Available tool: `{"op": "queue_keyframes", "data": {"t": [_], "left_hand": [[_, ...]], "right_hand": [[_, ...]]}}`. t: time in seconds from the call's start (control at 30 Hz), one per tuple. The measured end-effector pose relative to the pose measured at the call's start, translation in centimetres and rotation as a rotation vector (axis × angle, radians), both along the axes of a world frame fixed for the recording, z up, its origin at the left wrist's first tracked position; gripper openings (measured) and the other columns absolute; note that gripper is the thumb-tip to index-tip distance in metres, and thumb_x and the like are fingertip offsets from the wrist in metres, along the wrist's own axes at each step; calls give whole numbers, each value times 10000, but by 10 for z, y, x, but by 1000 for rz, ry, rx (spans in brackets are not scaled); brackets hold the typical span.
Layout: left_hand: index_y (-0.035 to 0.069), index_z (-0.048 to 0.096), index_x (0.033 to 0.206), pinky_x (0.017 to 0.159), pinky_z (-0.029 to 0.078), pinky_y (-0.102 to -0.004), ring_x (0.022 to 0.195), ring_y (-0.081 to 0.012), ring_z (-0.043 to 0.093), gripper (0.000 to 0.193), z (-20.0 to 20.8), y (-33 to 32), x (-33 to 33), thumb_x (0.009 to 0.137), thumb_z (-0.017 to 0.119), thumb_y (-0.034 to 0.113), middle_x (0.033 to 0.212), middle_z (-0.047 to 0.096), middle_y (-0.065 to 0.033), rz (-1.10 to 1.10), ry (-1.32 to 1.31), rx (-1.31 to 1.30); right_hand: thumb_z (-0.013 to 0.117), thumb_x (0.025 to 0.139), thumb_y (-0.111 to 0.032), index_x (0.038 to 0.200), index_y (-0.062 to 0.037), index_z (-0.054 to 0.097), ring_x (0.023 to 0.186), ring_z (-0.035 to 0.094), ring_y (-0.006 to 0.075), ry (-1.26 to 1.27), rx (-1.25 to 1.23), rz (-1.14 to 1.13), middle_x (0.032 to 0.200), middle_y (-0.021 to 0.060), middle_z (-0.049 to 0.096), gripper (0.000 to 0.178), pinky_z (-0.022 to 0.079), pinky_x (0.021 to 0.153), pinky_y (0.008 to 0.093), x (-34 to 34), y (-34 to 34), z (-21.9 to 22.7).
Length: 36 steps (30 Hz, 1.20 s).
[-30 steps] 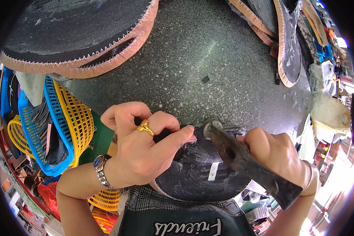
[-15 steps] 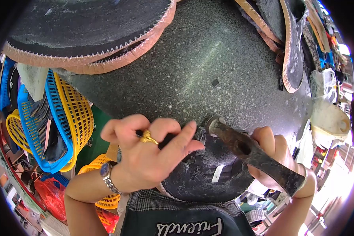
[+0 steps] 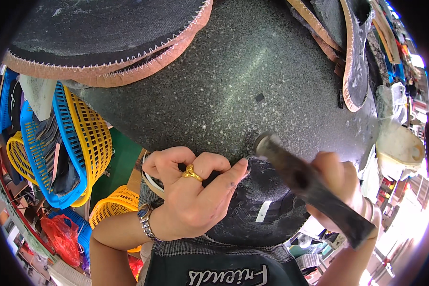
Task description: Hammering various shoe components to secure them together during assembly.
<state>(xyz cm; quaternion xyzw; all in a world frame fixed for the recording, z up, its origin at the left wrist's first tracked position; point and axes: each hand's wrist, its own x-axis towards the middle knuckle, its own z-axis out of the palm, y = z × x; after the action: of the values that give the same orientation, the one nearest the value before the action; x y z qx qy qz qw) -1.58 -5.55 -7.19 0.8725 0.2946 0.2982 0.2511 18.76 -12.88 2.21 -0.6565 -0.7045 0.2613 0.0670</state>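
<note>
My left hand (image 3: 195, 198), with a gold ring and a wristwatch, has its fingers curled. Its thumb and index finger pinch the upper edge of a black stitched piece (image 3: 286, 214) that lies at the near side of a dark speckled work surface (image 3: 214, 105). In my closed right hand (image 3: 341, 183) is a hammer (image 3: 331, 207), slightly blurred. The hammer's round face sits just right of my left fingertip, over the piece's edge; I cannot tell whether it touches. A short white strip (image 3: 263, 211) lies on the piece.
Large black pieces with tan stitched edging (image 3: 143, 69) lie at the far left, and more edged pieces (image 3: 355, 81) at the far right. Blue (image 3: 71, 186) and yellow baskets (image 3: 97, 143) stand left of the surface. A cream container (image 3: 400, 148) is at the right.
My left hand has moved right, bringing its index fingertip to the piece's edge beside the hammer. The hammer has shifted slightly and its head is now blurred.
</note>
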Motion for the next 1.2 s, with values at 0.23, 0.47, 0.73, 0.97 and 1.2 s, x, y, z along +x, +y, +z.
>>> {"op": "queue_keyframes", "data": {"t": [0.23,0.47,0.73,0.97,1.2], "left_hand": [[158,693,857,725,227,-393,792,-203,386,222,5,-4,4,645,729,103,785,522,86,10,43,90],[140,664,788,726,222,-394,792,-222,385,188,9,-4,2,621,703,63,822,536,68,-18,118,148],[122,653,863,687,252,-423,838,-204,405,225,15,-1,-1,638,664,119,845,524,62,-81,132,178],[150,666,871,755,281,-429,900,-256,418,322,24,1,-1,589,786,251,1001,543,5,-148,92,-59],[94,534,891,865,348,-387,1012,-281,478,340,22,-1,23,648,772,104,966,525,-83,-468,66,-359]], "right_hand": [[642,709,-124,809,-23,461,445,523,208,-109,101,100,648,69,473,231,398,355,342,-2,19,8],[603,667,-105,770,-51,440,414,491,180,-237,52,245,607,49,409,199,365,331,320,-3,27,2],[635,694,-99,738,-62,473,490,539,208,-270,22,340,614,45,480,172,378,430,342,-9,39,21],[614,741,-169,759,-76,457,450,527,227,-275,36,211,586,51,484,184,396,412,354,0,28,28],[654,762,-88,797,-35,513,503,523,319,10,37,-240,634,119,480,155,361,424,373,19,-63,9]]}}
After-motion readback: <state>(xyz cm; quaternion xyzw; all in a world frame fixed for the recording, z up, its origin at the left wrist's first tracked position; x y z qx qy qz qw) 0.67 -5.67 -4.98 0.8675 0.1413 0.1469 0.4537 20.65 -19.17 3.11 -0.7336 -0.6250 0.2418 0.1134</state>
